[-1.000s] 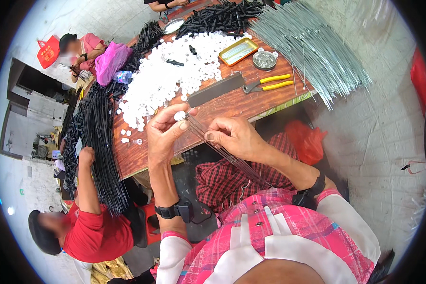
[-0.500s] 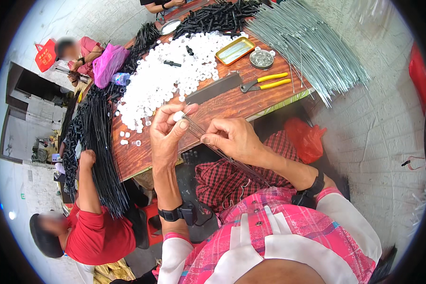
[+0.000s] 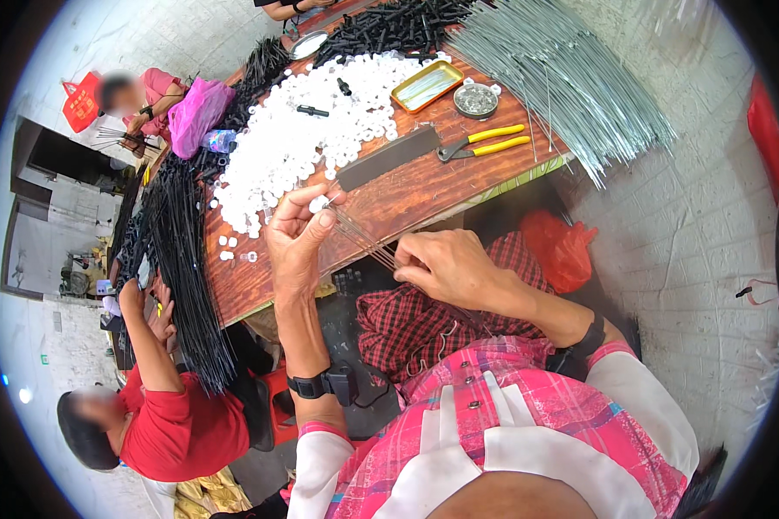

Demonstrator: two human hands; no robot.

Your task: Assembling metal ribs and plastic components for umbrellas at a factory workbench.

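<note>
Between the thumb and fingers of my left hand is a small white plastic cap, at the upper end of several thin metal wires. The wires slant down to the right, from the cap toward my lap. My right hand is closed around them lower down, its thumb and index finger pinched together. Its other fingers curl under and are partly hidden. Beyond my left hand lies a large heap of white caps on the wooden table.
A dark bar, yellow-handled pliers, a gold-rimmed tray and a round tin lie on the table. Silvery wires overhang its right side, black rods its left. A person in red sits at left.
My right hand has slid a little down and right along the wires, away from the cap. My left hand has shifted slightly left. The person in red now shows both hands by the black rods.
</note>
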